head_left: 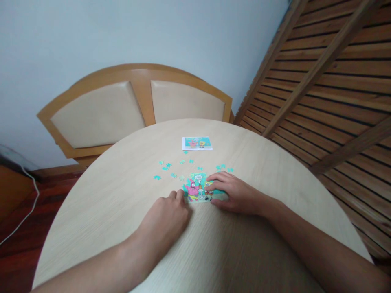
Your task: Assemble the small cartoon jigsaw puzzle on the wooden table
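A partly joined jigsaw puzzle [199,192] with cartoon figures on a turquoise ground lies flat on the round table [128,211]. At its left edge, my left hand [171,209] is closed, with its fingers curled down. Whatever may be between those fingertips is hidden. My right hand [236,191] rests over the puzzle's right side, fingers spread and bent, covering part of it. Loose puzzle pieces [166,167] are scattered beyond the puzzle to the left. More loose pieces [222,167] lie just past my right hand.
Farther back on the table lies a white-edged picture card [197,143] with the same figures. A bench with cushioned panels [187,99] stands behind the table against the wall. Wooden slats [324,77] rise at the right. A white cable [33,199] hangs at the left.
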`<state>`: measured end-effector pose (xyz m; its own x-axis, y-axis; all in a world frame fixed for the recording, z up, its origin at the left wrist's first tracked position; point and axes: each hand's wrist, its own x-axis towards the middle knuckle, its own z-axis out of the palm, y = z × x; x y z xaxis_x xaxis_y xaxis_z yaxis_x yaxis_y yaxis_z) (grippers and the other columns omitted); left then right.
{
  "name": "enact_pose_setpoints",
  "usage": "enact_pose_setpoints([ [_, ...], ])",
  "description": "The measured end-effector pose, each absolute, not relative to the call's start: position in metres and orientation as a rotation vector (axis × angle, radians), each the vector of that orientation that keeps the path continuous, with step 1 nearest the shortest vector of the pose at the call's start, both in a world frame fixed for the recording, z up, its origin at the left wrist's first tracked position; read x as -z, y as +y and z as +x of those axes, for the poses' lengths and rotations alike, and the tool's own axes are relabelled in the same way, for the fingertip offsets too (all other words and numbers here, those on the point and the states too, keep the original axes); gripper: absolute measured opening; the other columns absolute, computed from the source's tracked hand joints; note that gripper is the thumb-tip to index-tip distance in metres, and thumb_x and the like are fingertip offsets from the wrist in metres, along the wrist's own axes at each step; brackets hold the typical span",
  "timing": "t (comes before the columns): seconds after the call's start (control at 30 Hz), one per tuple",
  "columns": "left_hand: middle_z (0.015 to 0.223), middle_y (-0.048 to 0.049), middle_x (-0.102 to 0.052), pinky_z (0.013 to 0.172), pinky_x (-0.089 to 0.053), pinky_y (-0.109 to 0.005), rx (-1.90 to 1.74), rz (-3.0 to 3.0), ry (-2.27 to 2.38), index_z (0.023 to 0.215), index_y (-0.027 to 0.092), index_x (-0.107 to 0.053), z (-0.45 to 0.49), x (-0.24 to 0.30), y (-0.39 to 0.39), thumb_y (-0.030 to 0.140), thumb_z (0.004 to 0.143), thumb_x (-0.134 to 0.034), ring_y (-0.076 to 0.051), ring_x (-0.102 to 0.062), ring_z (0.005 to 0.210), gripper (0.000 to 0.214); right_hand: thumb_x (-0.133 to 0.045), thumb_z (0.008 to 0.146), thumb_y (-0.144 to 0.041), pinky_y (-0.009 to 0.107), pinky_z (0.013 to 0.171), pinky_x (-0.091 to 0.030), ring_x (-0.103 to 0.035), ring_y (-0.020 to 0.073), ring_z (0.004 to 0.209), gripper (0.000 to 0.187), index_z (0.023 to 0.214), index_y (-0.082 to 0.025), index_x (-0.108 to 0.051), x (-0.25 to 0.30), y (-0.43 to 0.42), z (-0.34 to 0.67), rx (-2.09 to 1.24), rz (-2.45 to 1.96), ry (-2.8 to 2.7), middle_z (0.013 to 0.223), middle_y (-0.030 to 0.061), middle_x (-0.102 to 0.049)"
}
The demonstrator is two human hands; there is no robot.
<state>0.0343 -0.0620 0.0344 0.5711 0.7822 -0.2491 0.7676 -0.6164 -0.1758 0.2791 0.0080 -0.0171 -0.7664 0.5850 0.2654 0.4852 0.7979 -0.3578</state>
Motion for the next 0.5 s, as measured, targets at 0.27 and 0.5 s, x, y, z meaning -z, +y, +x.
enact_pose_setpoints([
  [0.27,0.096,-0.0134,-0.068,0.062,-0.052,-0.036,-0.487,-2.821,-1.358,0.099,0.014,-0.072,0.027,-0.036,-0.048,0.014,0.098,-0.048,-0.027,-0.069,0.079,0.024,-0.072,0.085,-0.031,0.045,0.099,-0.046,-0.060,0.0270,0.113,0.025,0.108,-0.020,-0.069,0.015,0.008,0.280,-0.404,-0.790,-2.596,0.121,0.0128,-0.065],
  [0.5,0.088,-0.0065,-0.070,0.065,-0.049,-0.032,-0.185,-3.016,-1.222,0.091,0.016,-0.066,0.013,-0.031,-0.029,0.026,0.101,-0.049,-0.022,-0.067,0.076,0.023,-0.075,0.082,-0.028,0.044,0.099,-0.046,-0.060,0.0262,0.111,0.025,0.106,-0.020,-0.069,0.013,0.008,0.279,-0.428,-0.785,-2.599,0.119,0.0115,-0.065],
])
